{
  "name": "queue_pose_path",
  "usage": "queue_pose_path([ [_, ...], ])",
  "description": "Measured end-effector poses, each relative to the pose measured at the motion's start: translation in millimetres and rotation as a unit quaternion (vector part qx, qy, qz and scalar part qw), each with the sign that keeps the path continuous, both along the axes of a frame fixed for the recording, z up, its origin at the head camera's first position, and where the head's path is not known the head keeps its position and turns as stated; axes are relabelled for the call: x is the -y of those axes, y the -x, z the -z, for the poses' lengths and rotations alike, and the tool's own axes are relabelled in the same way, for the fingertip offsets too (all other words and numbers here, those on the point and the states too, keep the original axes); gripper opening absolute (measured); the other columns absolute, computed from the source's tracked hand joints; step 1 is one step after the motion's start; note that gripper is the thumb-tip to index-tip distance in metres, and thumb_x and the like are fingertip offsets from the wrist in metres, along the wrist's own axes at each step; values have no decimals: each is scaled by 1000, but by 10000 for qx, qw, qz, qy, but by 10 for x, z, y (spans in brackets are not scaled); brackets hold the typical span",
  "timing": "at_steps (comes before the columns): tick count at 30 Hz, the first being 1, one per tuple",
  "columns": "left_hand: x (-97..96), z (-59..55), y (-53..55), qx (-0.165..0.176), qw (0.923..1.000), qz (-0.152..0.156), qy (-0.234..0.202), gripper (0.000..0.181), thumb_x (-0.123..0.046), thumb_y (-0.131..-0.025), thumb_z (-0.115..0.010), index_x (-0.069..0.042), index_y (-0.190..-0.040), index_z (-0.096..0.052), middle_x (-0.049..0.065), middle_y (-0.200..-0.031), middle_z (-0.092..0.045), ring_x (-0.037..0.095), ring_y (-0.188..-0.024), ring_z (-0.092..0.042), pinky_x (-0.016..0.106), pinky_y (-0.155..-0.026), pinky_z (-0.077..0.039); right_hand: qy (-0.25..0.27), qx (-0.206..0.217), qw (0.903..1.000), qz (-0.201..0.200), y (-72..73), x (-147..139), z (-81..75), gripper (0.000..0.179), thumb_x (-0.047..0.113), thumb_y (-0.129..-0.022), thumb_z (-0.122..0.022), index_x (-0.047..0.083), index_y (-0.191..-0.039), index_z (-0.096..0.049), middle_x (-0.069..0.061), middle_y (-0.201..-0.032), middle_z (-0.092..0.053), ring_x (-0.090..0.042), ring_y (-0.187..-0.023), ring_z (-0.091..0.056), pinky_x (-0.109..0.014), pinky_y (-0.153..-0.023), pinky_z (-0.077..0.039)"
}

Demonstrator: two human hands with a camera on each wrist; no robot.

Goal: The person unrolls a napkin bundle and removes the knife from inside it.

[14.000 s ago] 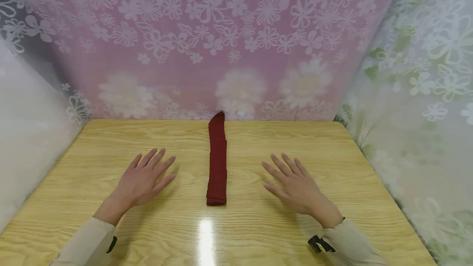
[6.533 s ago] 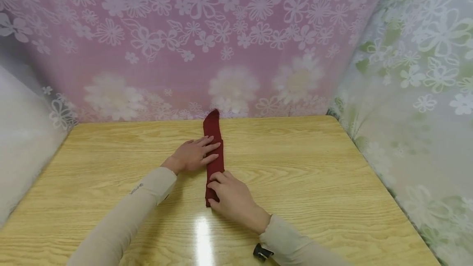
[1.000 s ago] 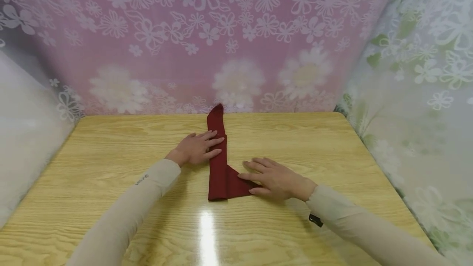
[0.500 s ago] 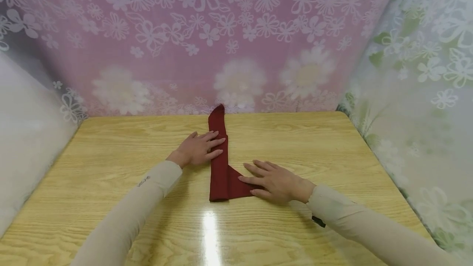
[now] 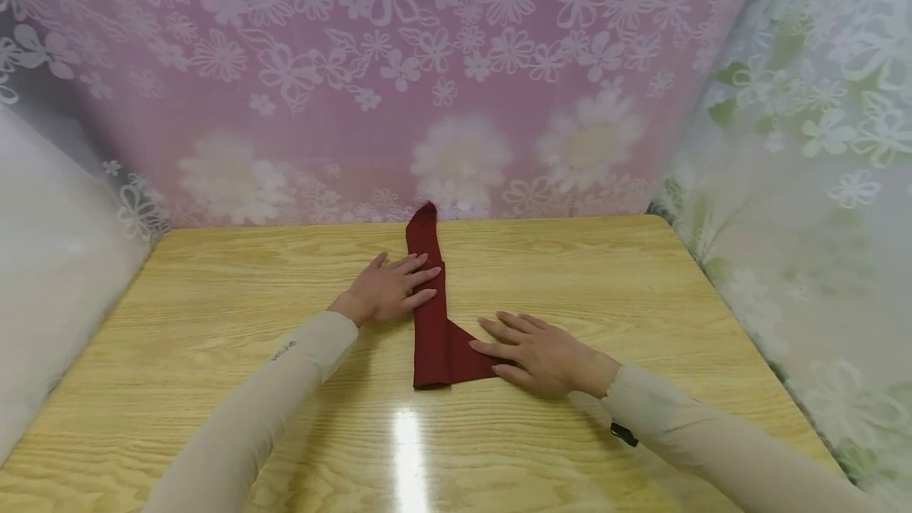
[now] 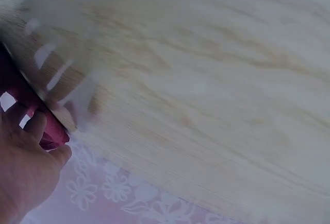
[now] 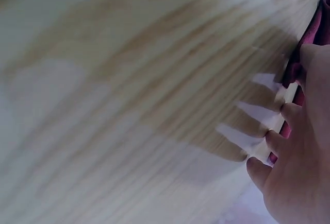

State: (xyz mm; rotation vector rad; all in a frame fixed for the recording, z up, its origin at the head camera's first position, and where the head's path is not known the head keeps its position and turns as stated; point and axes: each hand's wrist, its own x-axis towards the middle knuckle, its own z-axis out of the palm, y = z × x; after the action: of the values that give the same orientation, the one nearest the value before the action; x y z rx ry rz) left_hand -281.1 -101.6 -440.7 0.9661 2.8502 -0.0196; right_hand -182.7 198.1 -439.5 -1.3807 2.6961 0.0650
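A dark red folded cloth (image 5: pixel 431 347) lies as a long narrow strip down the middle of the table, its far tip reaching the back edge. At the near end, a triangular flap spreads out to the right. Across the strip's middle rest the spread fingers of my left hand (image 5: pixel 392 290). My right hand (image 5: pixel 545 355) lies with straight fingers on the flap's outer corner, covering its tip. In the left wrist view the cloth (image 6: pixel 31 98) shows beneath the left fingers. The right wrist view has the cloth (image 7: pixel 309 33) beside the thumb of the right hand (image 7: pixel 304 157).
The wood-grain table (image 5: pixel 271 410) carries a bright light reflection near its front. Behind it hangs a pink flowered curtain (image 5: pixel 342 149). Pale sheets stand at either side, the right sheet (image 5: pixel 798 244) printed with leaves and flowers.
Fourteen seconds ago both hands were apart from the narrow strip. Later the right fingers were at its near end; by one second ago the flap was out to the right. Since then, little change.
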Motion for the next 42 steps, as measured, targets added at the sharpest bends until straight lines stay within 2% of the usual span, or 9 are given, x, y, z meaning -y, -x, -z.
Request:
queue_pose_path([
  [9, -308, -25, 9, -48, 9998, 157, 100, 58, -59, -99, -22, -34, -151, -25, -1, -157, -19, 17, -142, -19, 53, -113, -11, 173, -23, 9998, 92, -80, -263, 12, 48, 40, -104, -35, 26, -150, -35, -8, -156, -24, -33, -141, -21, -50, -110, -24],
  [15, -547, 1, 33, -104, 9994, 284, 188, 58, -59, -99, -20, -35, -152, -23, -2, -157, -18, 15, -143, -17, 51, -113, -11, 313, -126, 9994, 84, -142, -465, 20, 47, 37, -103, -39, 22, -148, -39, -11, -154, -29, -35, -139, -26, -51, -108, -27],
  [23, -837, -11, 53, -140, 9988, 439, 148, 57, -60, -99, -20, -36, -152, -23, -4, -157, -17, 14, -143, -15, 51, -113, -12, 297, -351, 9988, 143, -213, -736, 54, 46, 34, -104, -39, 19, -148, -39, -11, -153, -29, -35, -138, -27, -51, -107, -28],
  [27, -958, 13, 87, -151, 9984, 534, 83, 58, -60, -99, -19, -36, -151, -24, -4, -157, -17, 14, -143, -15, 51, -113, -13, 483, -388, 9978, 218, -245, -833, 73, 45, 33, -103, -41, 19, -147, -42, -11, -152, -31, -36, -138, -29, -51, -107, -29],
  [32, -1035, 50, 95, -57, 9986, 512, 73, 58, -60, -99, -17, -37, -152, -22, -5, -158, -15, 14, -143, -13, 51, -113, -12, 906, -86, 9947, 484, -243, -878, 96, 43, 35, -103, -42, 23, -144, -47, -7, -152, -33, -32, -137, -30, -49, -106, -29],
  [35, -1049, 64, 99, -65, 9989, 467, 81, 58, -61, -99, -16, -37, -152, -21, -5, -158, -14, 13, -143, -12, 51, -113, -11, 1043, -41, 9933, 506, -202, -858, 98, 43, 38, -102, -43, 24, -142, -48, -6, -151, -35, -30, -136, -32, -48, -106, -30],
  [42, -1058, 40, 71, -48, 9989, 470, 57, 58, -61, -99, -16, -37, -152, -20, -5, -158, -14, 14, -144, -11, 50, -113, -11, 804, -28, 9960, 393, -151, -836, 83, 47, 41, -101, -43, 23, -145, -45, -9, -152, -32, -32, -137, -30, -48, -107, -30],
])
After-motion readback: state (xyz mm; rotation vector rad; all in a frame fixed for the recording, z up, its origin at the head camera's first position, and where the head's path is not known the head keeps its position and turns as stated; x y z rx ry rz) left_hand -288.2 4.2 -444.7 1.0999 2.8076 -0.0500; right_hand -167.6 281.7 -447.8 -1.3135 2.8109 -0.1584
